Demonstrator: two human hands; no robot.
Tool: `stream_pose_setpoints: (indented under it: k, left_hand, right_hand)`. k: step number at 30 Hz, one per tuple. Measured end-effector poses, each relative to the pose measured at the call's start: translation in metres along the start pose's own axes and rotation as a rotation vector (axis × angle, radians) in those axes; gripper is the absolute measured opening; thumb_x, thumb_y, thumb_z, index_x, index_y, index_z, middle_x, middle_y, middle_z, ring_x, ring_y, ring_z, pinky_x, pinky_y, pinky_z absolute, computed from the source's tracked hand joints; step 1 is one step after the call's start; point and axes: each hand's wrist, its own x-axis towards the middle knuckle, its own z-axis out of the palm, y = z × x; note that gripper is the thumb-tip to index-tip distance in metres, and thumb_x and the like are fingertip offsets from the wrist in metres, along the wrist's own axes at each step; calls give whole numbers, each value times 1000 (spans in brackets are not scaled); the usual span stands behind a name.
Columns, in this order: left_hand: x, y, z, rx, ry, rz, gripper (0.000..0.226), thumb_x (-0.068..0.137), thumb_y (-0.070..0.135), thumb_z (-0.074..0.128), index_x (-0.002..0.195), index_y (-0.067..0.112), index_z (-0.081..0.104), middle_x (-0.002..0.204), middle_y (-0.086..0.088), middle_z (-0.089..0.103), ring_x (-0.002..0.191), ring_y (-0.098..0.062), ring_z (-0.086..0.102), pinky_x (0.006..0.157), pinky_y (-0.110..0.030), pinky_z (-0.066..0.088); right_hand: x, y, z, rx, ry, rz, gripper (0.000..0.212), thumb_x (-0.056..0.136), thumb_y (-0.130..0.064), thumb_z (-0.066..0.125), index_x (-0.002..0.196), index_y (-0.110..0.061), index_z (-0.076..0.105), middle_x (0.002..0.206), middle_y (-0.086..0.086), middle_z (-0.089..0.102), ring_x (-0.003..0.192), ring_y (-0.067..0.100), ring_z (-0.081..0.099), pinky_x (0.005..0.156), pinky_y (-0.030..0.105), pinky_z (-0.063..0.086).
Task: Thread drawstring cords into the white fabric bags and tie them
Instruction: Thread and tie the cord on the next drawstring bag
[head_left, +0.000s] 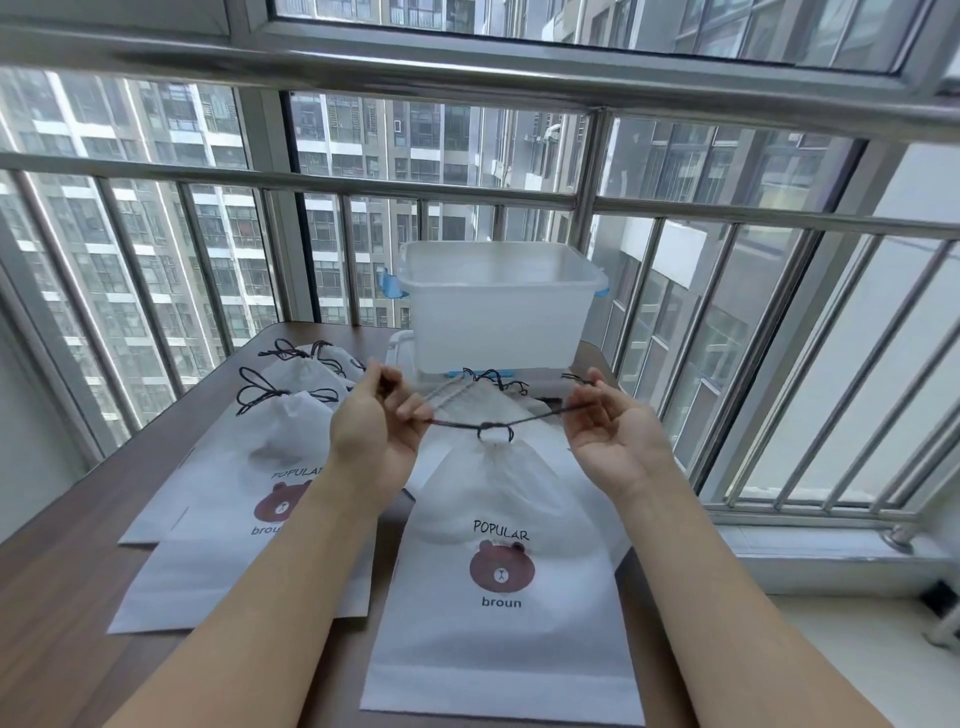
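Note:
A white fabric bag (498, 639) printed with a brown bear and the words "POPULAR broun" lies in front of me, its neck gathered tight. A dark drawstring cord (535, 417) crosses that neck with a knot at its middle. My left hand (376, 423) pinches the cord's left end and my right hand (613, 428) pinches the right end, so the cord is stretched taut between them. To the left lie other white bags (234, 499), stacked, with dark cords tied in bows at their cinched tops.
A translucent plastic bin (498, 306) stands on its lid at the back of the brown table (62, 597). More tied bags (511, 388) lie just in front of it. Metal window railings (779, 364) enclose the far and right sides.

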Motion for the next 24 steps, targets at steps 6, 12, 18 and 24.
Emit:
stream_pose_setpoints:
  k: [6,12,18,24]
  left_hand:
    - [1,10,-4,330,40,198,50,108,28,34,60,21,47,49,7,22,39,-7,15,35,-18,11]
    - [-2,-14,-6,1072,-30,493,21,98,24,61,111,25,45,67,3,46,56,-13,39,50,-21,37]
    - [-4,-21,-14,1563,-135,544,19,95,30,59,110,35,48,106,4,43,98,-15,50,80,-30,41]
    - [-1,-22,-22,1881,-201,549,33,90,56,59,68,32,63,93,9,43,86,-13,50,72,-27,34]
  right_hand:
    - [8,-19,-10,-439,202,-208,27,105,-7,41,95,-15,65,54,-4,40,36,6,22,32,17,19]
    - [-11,3,5,-1302,-95,-435,9,93,-20,70,93,-14,77,68,-2,67,62,3,55,55,13,39]
    - [-7,10,-7,-1964,-268,-471,19,84,-50,75,89,-32,69,103,-13,55,96,-2,54,79,23,41]
    - [-3,11,-11,-2180,-297,-447,46,89,-60,65,70,-17,67,95,-4,57,84,9,55,75,31,45]
